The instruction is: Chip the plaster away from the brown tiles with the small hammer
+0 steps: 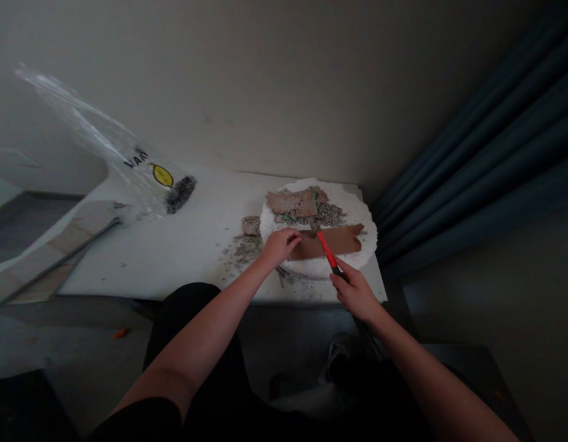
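Note:
My right hand (355, 291) is wrapped round the black grip of a hammer (327, 248) with a red shaft. Its greyish head rests over the upper edge of a flat brown strip (337, 240), which has a jagged right end. At the strip's left end is my left hand (280, 245), fingers pinched together; whatever they hold, if anything, is too small to make out. The strip lies on a round, scallop-edged white board (369, 227). Behind it sit a broken, textured brownish slab (291, 202) and a heap of grey fragments (332, 215).
The white table (173, 258) carries a smaller broken chunk (251, 225) and scattered crumbs (242, 253) left of the board. A clear plastic bag (127, 159) with a yellow print stands further left, near long strips (54, 261). Dark curtains (486, 147) hang on the right.

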